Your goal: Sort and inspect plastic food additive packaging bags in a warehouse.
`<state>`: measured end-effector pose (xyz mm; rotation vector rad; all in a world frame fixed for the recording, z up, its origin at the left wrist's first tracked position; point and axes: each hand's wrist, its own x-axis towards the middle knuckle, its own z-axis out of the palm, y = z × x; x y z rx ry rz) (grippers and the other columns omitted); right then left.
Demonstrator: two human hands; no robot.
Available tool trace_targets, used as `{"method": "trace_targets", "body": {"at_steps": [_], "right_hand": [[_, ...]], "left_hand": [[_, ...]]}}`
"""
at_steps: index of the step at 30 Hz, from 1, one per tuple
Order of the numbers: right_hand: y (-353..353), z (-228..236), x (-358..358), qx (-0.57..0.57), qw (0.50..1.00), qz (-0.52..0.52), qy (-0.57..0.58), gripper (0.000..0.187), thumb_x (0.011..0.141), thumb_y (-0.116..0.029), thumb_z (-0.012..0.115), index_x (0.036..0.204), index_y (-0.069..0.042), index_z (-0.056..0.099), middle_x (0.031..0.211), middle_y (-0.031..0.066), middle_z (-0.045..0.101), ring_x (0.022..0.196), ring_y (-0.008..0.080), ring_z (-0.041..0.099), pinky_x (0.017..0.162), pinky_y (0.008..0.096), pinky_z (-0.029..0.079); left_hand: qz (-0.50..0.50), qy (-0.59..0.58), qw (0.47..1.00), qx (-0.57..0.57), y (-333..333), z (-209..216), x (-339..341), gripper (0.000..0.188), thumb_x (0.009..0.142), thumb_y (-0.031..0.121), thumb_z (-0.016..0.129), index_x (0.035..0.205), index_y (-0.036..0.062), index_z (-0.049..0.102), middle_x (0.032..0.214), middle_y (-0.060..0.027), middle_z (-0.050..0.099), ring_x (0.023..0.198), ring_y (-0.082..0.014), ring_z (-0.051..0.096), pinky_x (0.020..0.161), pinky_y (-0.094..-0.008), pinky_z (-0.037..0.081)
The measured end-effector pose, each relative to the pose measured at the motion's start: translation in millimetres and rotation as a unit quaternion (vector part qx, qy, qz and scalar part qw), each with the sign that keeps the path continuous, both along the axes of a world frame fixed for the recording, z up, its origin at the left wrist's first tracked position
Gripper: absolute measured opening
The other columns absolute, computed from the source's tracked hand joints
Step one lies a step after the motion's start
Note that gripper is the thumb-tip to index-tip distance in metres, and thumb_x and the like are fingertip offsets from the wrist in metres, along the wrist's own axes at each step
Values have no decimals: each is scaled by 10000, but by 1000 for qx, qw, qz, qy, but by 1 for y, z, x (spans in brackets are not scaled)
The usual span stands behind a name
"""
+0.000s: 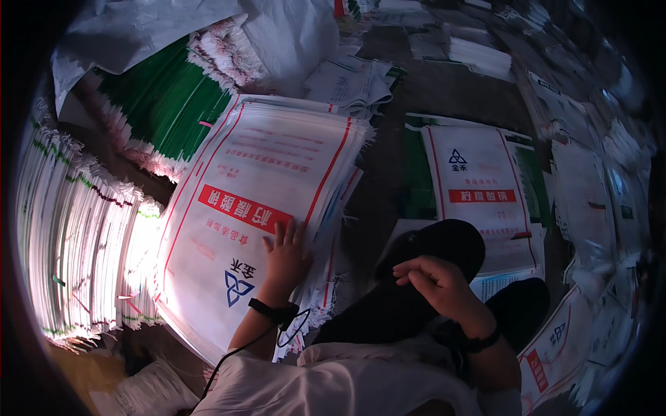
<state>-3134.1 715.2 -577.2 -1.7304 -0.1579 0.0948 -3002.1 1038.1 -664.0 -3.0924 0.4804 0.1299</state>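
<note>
My left hand (287, 258) rests with fingers spread on the top sheet of a stack of white woven sacks (277, 173). These sacks carry a red border, a red printed band and a blue triangular emblem. Nothing is gripped there. My right hand (436, 281) hovers above my dark-trousered knee, fingers stretched out and slightly bent, holding nothing that I can see. Past that knee, a smaller pile of similar white sacks (479, 156) lies on the floor over green ones. Both wrists wear dark bands, and a thin cable hangs from the left one.
Bundles of folded white sacks (90, 243) with frayed edges stand on the left. Behind them is a bundle of green sacks (166, 97), partly under pale sheeting (146, 38). More white sacks (479, 52) lie farther off, and others (583, 201) line the right side.
</note>
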Motion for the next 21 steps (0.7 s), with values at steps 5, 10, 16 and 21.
{"method": "trace_targets", "body": {"at_steps": [5,10,16,21], "right_hand": [[-2,0,1,0,1000,8,-11,195,1003,-67,550,1141,1,669,1083,118,706,963,194,723,838,298,556],[-7,-1,3,5,1000,24,-2,193,1002,-60,548,1147,2,660,1094,119,704,979,190,721,842,301,555],[-15,15,25,-7,999,41,23,193,1001,-83,566,1153,-5,655,1069,111,717,974,191,721,829,301,554],[-26,41,78,-119,990,78,9,231,1019,-109,551,1198,6,641,1115,110,708,988,173,709,864,292,554]], "left_hand": [[-15,3,999,-29,-2,11,6,737,884,227,646,1533,74,333,1559,-194,395,1489,-395,287,1178,-620,258],[78,46,990,-106,-4,31,11,637,913,69,539,1517,47,336,1280,-202,650,1074,-432,669,944,-475,536],[-9,41,985,-168,14,40,9,546,938,193,610,1455,108,458,1238,-195,669,1082,-393,668,923,-460,541],[6,28,974,-224,18,49,49,453,952,321,645,1345,101,600,1254,-211,658,1168,-387,625,989,-445,509]]}}
